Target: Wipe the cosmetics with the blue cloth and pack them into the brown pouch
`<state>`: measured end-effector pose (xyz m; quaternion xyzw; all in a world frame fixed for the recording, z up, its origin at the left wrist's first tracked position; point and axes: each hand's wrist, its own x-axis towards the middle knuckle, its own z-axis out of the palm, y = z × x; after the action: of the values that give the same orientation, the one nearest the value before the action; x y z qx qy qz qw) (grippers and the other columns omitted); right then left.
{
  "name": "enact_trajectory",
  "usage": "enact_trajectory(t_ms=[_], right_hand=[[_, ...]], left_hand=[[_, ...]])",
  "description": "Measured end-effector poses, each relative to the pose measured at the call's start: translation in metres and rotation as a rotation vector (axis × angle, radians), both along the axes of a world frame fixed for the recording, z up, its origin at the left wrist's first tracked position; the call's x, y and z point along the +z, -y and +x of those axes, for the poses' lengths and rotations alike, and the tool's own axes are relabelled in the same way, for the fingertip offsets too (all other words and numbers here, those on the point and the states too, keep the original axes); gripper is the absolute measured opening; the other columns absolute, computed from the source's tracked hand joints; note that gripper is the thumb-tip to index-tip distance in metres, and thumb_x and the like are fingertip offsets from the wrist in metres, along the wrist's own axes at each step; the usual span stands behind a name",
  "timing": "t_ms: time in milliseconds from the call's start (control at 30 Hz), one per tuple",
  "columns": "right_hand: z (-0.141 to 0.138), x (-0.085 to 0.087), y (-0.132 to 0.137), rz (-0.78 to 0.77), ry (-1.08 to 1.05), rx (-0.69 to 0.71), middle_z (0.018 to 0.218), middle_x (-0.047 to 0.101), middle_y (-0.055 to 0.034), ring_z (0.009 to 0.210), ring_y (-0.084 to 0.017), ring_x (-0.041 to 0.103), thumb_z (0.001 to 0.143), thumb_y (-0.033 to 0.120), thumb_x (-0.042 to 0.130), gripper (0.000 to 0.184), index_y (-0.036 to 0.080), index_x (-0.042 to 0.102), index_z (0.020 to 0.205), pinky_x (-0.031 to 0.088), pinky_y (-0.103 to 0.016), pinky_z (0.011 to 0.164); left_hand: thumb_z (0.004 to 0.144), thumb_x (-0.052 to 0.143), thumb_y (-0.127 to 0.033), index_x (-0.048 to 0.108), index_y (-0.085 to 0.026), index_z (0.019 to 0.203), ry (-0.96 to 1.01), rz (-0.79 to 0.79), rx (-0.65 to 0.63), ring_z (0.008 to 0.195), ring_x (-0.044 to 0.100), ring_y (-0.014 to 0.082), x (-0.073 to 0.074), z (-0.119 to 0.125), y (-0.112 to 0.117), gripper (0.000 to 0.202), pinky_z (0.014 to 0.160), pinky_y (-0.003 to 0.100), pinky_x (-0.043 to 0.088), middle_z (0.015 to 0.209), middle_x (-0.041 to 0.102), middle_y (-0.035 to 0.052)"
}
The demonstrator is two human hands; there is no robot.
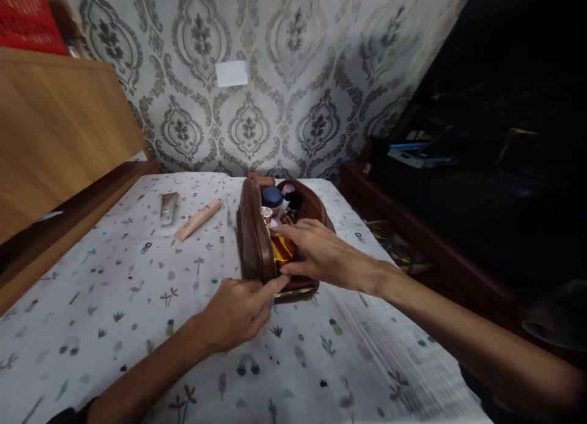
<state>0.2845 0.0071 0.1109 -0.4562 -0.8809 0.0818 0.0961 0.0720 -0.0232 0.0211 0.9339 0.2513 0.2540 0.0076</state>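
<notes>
A brown zip-up cosmetic bag (pixel 252 240) stands unzipped on the patterned sheet (pixel 192 350). My left hand (pixel 241 311) is at its near edge, index finger stretched along the zipped rim and the other fingers curled. My right hand (pixel 318 252) reaches inside, thumb and fingers closed around a shiny amber-gold item (pixel 283 248), whose kind I cannot make out. Beyond the fingers in the bag sit a dark blue round-topped container (pixel 272 197), a small white-and-gold capped item (pixel 266 213) and a black fluffy piece (pixel 295 200).
Left of the bag lie a peach tube (pixel 199 220) and a smaller brownish tube (pixel 169 207). A wooden cabinet (pixel 64 136) borders the left side. At right are a dark red wooden ledge (pixel 413 246) and a large black mass (pixel 513 118). Patterned wallpaper (pixel 247 130) rises behind.
</notes>
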Motion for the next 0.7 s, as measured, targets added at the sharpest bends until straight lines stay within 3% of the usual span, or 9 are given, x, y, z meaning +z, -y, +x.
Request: enact_trajectory(t_ms=[300,533,700], right_hand=[[-0.009,0.002,0.005,-0.016,0.009,-0.119,0.102,0.071,-0.0113,0.107,-0.030,0.063,0.079,0.025,0.076,0.052,0.011,0.060,0.126,0.042,-0.043,0.103],[0.003,0.008,0.005,-0.037,-0.080,-0.003,0.117,0.068,-0.0096,0.113,-0.029,0.062,0.078,0.024,0.076,0.061,0.020,0.055,0.135,0.044,-0.042,0.100],[0.010,0.014,0.004,-0.095,-0.107,0.002,0.109,0.070,-0.0065,0.105,-0.027,0.065,0.080,0.022,0.076,0.059,0.024,0.056,0.135,0.048,-0.035,0.089]], left_hand=[[0.097,0.038,-0.015,0.048,-0.013,0.135,0.109,0.041,-0.039,0.053,0.065,0.0139,0.000,0.004,-0.001,0.039,0.048,0.024,0.049,0.071,0.071,0.0015],[0.099,0.038,-0.014,0.040,-0.015,0.144,0.097,0.057,-0.072,0.055,0.065,0.0139,-0.001,-0.002,-0.002,0.045,0.049,0.024,0.051,0.073,0.070,0.0010],[0.099,0.043,-0.019,0.049,-0.017,0.126,0.216,0.097,0.065,0.065,0.071,0.0132,0.004,-0.012,0.000,0.027,0.061,0.023,0.056,0.091,0.075,0.0056]])
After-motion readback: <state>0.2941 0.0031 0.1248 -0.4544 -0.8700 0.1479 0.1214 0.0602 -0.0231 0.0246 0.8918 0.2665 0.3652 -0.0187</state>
